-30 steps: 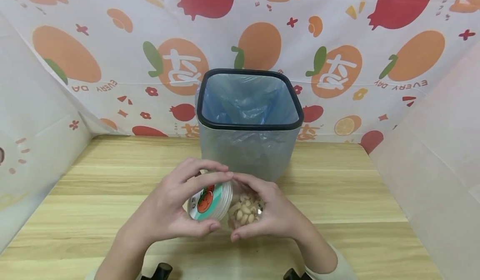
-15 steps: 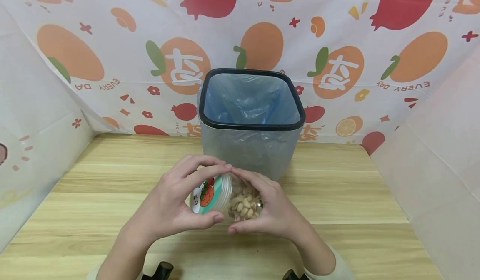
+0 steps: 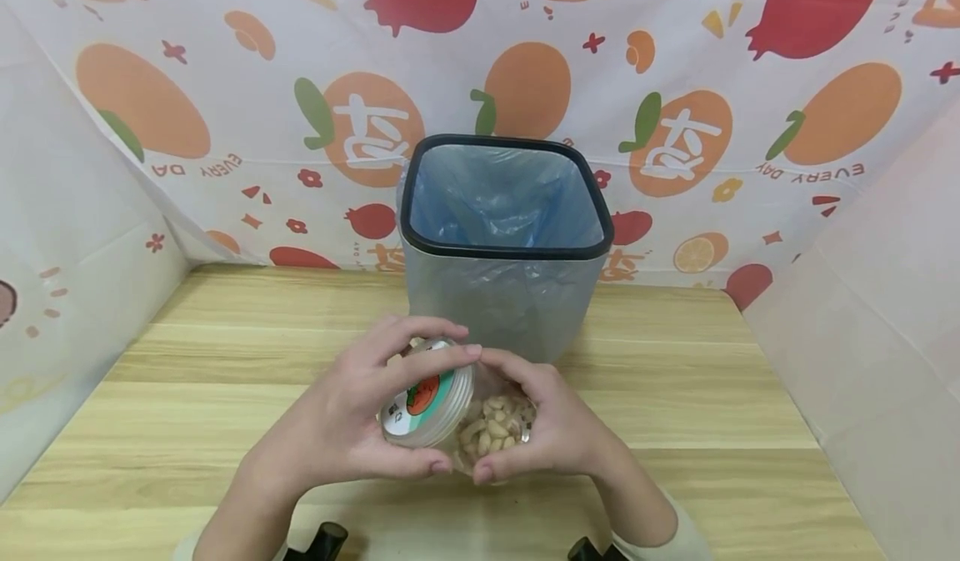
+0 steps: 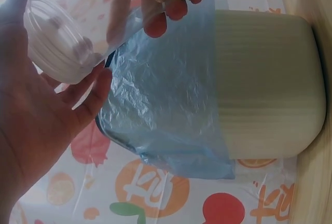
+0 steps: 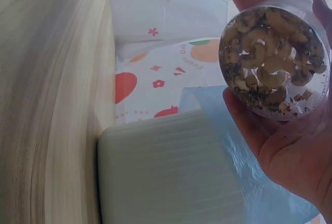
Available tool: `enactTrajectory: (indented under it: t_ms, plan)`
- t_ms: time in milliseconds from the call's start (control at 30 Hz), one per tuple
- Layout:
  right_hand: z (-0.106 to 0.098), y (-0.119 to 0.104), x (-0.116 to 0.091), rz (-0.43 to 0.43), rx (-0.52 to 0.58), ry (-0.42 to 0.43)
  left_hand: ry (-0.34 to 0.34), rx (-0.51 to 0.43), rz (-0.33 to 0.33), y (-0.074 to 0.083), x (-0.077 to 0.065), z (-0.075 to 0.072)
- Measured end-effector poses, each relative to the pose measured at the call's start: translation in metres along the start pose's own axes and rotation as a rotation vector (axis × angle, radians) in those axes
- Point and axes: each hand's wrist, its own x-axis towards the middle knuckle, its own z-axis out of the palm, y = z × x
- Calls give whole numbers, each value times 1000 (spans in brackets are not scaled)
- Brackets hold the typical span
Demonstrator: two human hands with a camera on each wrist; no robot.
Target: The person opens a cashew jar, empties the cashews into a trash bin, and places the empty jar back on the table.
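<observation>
A clear plastic jar [image 3: 495,428] with cashew nuts and brown crumbs at its base lies tilted between both hands. Its round lid [image 3: 423,403], with a white and green label bearing a red-orange fruit, faces left. My left hand [image 3: 360,415] curls its fingers and thumb round the lid; in the left wrist view the lid [image 4: 57,40] looks clear and ridged. My right hand [image 3: 555,419] grips the jar near its base, its fingertips close to the left ones. The right wrist view shows the jar's round bottom [image 5: 275,63] with the cashews against it.
Just beyond the hands stands a pale bin [image 3: 495,303] with a black rim and a blue plastic bag lining [image 4: 161,89]. It rests on a wood-grain table [image 3: 247,361]. A fruit-printed cloth [image 3: 285,11] hangs behind, with white panels at both sides.
Both hands and the jar have risen slightly, then shifted a little right and down. The lid has tipped slightly and the cashews have shifted inside. Both grips stay in place.
</observation>
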Motion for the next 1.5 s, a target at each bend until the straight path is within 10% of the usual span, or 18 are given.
enactTrajectory:
  t_ms: [300,667,1500]
  plan:
    - [1,-4,3,-16,15,4,0,13,-18,-4,-3,1]
    - [7,-3,3,-18,-216,142,39,108,-96,-4,-4,2]
    - [3,-1,3,36,37,2,26,45,10,-7,-4,4]
